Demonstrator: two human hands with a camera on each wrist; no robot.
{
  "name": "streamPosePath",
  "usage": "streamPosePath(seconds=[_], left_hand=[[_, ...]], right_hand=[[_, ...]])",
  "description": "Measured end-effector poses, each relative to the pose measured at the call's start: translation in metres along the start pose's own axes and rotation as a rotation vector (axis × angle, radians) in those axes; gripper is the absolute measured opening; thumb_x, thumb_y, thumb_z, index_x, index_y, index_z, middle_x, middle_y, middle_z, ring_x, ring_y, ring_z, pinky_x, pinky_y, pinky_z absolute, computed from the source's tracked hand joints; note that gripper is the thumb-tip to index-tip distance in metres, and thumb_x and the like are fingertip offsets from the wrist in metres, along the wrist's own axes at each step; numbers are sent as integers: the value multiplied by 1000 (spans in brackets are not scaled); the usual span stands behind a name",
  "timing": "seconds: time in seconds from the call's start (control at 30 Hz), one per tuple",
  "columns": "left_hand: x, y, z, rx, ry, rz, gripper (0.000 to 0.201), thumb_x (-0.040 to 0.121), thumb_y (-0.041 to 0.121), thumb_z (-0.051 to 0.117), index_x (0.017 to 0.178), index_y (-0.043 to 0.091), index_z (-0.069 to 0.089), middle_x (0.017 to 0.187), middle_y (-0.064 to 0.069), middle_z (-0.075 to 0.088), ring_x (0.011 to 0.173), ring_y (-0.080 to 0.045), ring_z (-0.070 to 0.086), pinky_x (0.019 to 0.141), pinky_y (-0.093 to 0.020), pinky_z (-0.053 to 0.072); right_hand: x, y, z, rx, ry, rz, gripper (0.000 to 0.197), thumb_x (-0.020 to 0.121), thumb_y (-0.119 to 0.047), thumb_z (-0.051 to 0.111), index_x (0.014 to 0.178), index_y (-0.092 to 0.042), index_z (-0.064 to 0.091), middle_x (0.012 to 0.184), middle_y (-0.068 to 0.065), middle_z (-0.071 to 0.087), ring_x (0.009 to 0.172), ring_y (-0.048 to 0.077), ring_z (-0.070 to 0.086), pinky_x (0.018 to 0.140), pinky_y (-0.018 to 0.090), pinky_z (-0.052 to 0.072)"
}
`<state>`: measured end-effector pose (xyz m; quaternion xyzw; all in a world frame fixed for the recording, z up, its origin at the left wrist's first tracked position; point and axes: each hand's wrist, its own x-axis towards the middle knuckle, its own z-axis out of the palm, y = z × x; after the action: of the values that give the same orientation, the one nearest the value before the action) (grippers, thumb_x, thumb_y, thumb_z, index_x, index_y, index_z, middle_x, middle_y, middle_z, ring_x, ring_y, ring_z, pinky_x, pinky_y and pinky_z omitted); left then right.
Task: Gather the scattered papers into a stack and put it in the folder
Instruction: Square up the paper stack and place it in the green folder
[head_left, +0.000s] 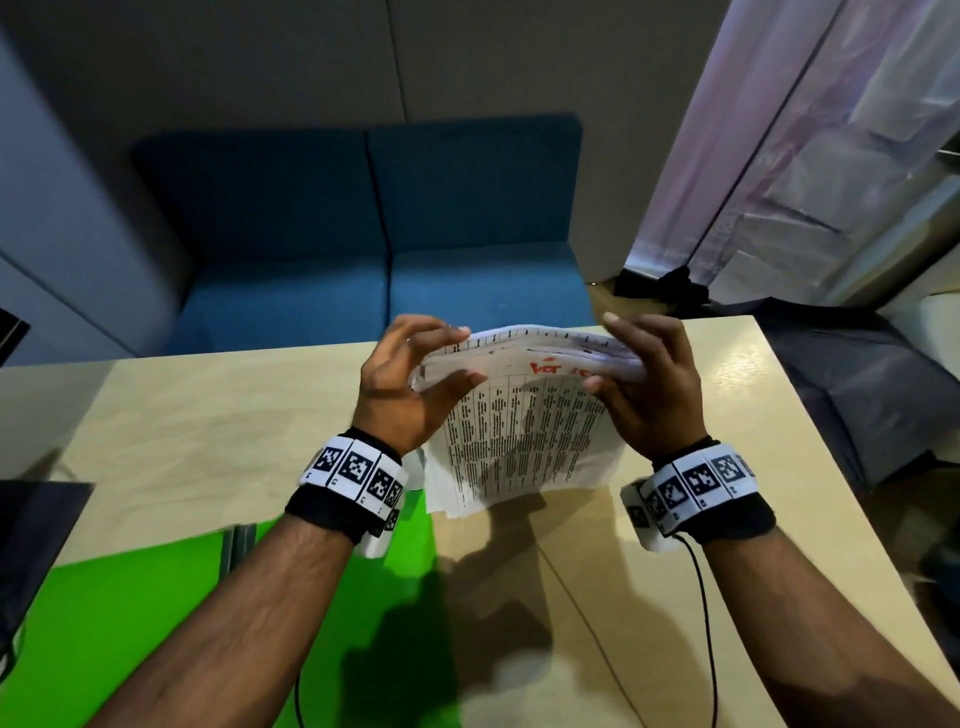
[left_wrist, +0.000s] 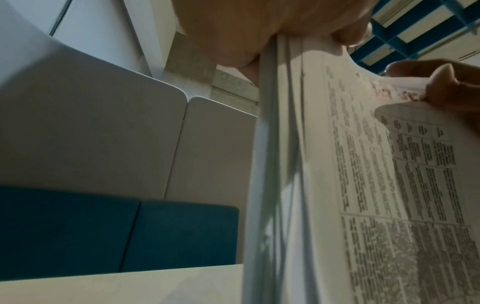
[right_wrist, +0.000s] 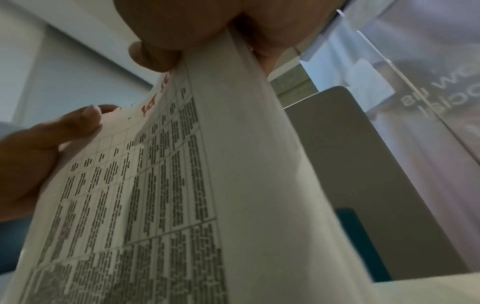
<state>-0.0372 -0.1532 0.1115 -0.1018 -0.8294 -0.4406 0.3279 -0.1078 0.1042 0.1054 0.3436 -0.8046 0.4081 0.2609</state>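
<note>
The stack of papers (head_left: 524, 415) is a sheaf of white sheets printed with dense black tables in ruled columns; red handwritten marks cross the facing sheet near its top edge. The sheets are not flush: the side edges fan apart in the left wrist view, and the lower corners sit uneven. The stack stands roughly upright above the pale wooden table (head_left: 208, 415), near its far edge, with the bottom edge low over or on the surface; contact cannot be confirmed. The upper part bends toward the person. The left hand (head_left: 400, 387) grips the upper left edge, thumb on the near face and curled fingers over the top and behind. The right hand (head_left: 652, 384) grips the upper right edge the same way, thumb pressed to the printed face. Both hands are clamped on the papers, palms turned inward toward each other, wrists level. The green folder (head_left: 171, 613) lies flat on the near left part of the table, below the left forearm, apart from the stack. A blue sofa (head_left: 384, 234) stands beyond the table.
</note>
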Motion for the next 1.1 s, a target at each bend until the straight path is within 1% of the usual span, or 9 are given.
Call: streamPosePath(seconds=[0.13, 0.27, 0.37, 0.47, 0.6, 0.7, 0.8, 0.97, 1.1], left_hand=[[2, 0, -3, 95, 23, 69, 37, 77, 32, 73, 95, 1, 67, 100, -18, 59, 98, -7, 56, 89, -18, 46], [-3, -2, 1, -19, 59, -20, 54, 74, 45, 72, 113, 11, 58, 111, -8, 56, 100, -19, 59, 84, -29, 52], [-7, -6, 5, -169, 151, -132, 77, 68, 62, 69, 132, 33, 37, 121, -1, 54, 108, -25, 58, 79, -41, 50], [-18, -10, 16, -381, 211, -368, 92, 62, 65, 72, 134, 21, 34, 122, -8, 55, 111, -18, 57, 89, -38, 50], [-19, 4, 30, -468, 250, -666, 74, 57, 40, 83, 117, 12, 52, 99, 4, 67, 87, -1, 68, 85, -32, 57], [-15, 11, 35, -449, 348, -667, 46, 65, 13, 83, 105, 11, 58, 85, 6, 69, 73, -2, 67, 73, -30, 58], [-19, 16, 37, -491, 384, -608, 41, 62, 10, 83, 93, 20, 57, 78, 16, 70, 71, 3, 64, 64, -20, 55], [-36, 7, 34, -565, 327, -624, 63, 51, 30, 84, 106, 31, 54, 105, 5, 61, 86, -1, 65, 73, -23, 57], [-46, -13, 39, -538, 72, -869, 53, 60, 26, 83, 108, 21, 61, 99, 3, 72, 95, -14, 69, 77, -33, 58]], right_hand=[[1, 4, 2, -28, -12, -14, 34, 85, -30, 66, 115, -18, 57, 113, 9, 43, 83, 10, 53, 77, 9, 45], [5, 2, 1, 55, 43, -5, 29, 87, -32, 63, 106, -11, 60, 111, 12, 45, 87, 15, 54, 84, 12, 44], [0, 1, 10, 347, 192, 237, 56, 84, -57, 56, 117, -11, 50, 114, 0, 51, 94, 9, 55, 80, 22, 47], [-14, 0, 28, 644, 227, 582, 92, 67, -75, 59, 125, -7, 40, 113, 4, 54, 96, 4, 58, 80, 19, 48], [-19, -9, 51, 572, 218, 675, 76, 67, -71, 63, 112, -12, 50, 96, -5, 62, 84, -6, 61, 72, 17, 50], [-13, -14, 59, 487, 318, 695, 51, 71, -58, 65, 102, -18, 55, 89, -15, 60, 78, -14, 57, 70, 11, 45], [-9, -16, 56, 469, 369, 652, 43, 77, -47, 65, 102, -15, 54, 90, -13, 59, 80, -13, 56, 71, 10, 44], [-28, 0, 45, 417, 299, 751, 27, 91, -29, 54, 110, -16, 40, 93, -13, 56, 78, -16, 54, 70, 12, 44], [-39, 20, 50, 386, 115, 969, 49, 81, -45, 50, 114, -10, 45, 91, -5, 59, 82, 11, 58, 73, 28, 42]])
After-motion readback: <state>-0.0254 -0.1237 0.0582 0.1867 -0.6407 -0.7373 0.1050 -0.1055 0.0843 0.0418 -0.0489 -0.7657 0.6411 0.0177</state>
